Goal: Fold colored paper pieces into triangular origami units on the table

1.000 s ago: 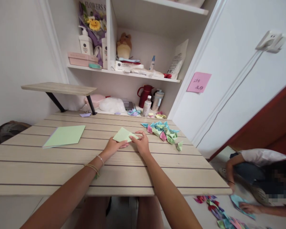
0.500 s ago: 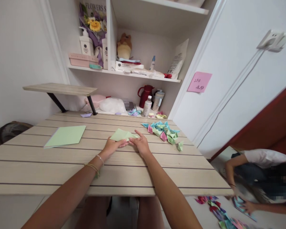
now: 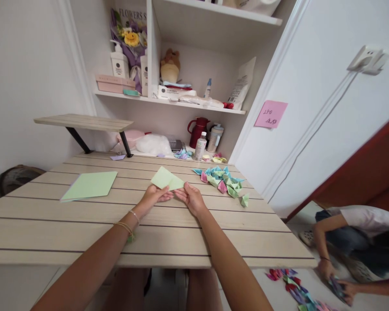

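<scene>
A light green folded paper (image 3: 166, 179) stands tilted up off the wooden table (image 3: 84, 233), held at its near edge by both hands. My left hand (image 3: 153, 197) pinches its lower left part, fingers closed on it. My right hand (image 3: 191, 198) pinches the lower right corner. A pile of small folded paper pieces (image 3: 225, 179) in blue, green and pink lies just right of the hands. A stack of flat green sheets (image 3: 90, 185) lies on the table to the left.
Shelves at the back hold bottles (image 3: 118, 60), a red jug (image 3: 197, 129) and a plush toy (image 3: 170, 65). A small raised shelf (image 3: 84, 122) stands at the table's far left. A person (image 3: 356, 237) crouches on the floor at right among coloured papers (image 3: 294, 289).
The green paper has been lifted from lying nearly flat to standing tilted, and both hands shifted slightly toward me. The person on the floor reached lower to the papers.
</scene>
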`<state>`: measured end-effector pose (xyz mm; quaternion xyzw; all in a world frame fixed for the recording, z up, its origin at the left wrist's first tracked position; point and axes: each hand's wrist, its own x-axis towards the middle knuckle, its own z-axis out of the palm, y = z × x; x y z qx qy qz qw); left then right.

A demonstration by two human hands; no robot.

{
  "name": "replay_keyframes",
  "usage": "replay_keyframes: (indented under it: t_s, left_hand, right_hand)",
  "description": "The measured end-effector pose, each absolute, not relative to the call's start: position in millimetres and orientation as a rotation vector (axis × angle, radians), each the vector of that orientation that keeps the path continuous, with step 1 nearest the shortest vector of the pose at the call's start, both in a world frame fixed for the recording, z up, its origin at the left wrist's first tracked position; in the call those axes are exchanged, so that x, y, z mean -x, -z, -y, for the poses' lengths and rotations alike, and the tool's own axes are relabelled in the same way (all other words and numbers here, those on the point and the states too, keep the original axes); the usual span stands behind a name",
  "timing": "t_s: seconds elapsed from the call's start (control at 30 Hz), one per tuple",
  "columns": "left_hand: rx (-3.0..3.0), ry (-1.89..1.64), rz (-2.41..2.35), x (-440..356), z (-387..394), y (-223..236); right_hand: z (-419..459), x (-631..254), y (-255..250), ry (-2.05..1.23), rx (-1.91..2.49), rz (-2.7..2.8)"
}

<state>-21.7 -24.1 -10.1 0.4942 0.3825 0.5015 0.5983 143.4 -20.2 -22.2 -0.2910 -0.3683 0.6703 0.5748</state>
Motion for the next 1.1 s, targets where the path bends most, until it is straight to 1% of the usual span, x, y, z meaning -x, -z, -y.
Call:
replay_keyframes:
  t_s: [0.13, 0.2, 0.27, 0.4, 0.5, 0.6, 0.77, 0.93, 1.1]
  left_hand:
    - [-1.117, -1.198, -0.886, 25, 22, 8]
    - [-1.068, -1.263, -0.939, 26, 21, 8]
    - [-1.025, -1.322, -0.951, 27, 20, 7]
    - [-1.036, -1.419, -0.82, 26, 19, 6]
    - [-1.083, -1.462, -0.817, 25, 18, 6]
    - [-1.155, -1.405, -0.811, 22, 18, 7]
    - [-1.254, -1.315, -0.742, 17, 22, 7]
    - [-1.321, -1.259, -0.669, 15, 29, 4]
    - [-1.334, -1.287, -0.834, 16, 30, 5]
  right_hand:
    - [19, -144, 23, -1.579, 0.695, 0.912]
    - [18, -146, 22, -1.507, 0.742, 0.961]
    - [18, -148, 20, -1.368, 0.822, 1.037]
    - [26, -151, 12, -0.994, 0.991, 1.281]
    - [33, -150, 8, -0.883, 0.976, 1.494]
    - [36, -148, 7, -0.858, 0.927, 1.614]
    - [30, -146, 9, -0.882, 0.838, 1.6]
    - [22, -148, 13, -0.962, 0.912, 1.359]
    - [16, -149, 16, -0.971, 0.914, 1.17]
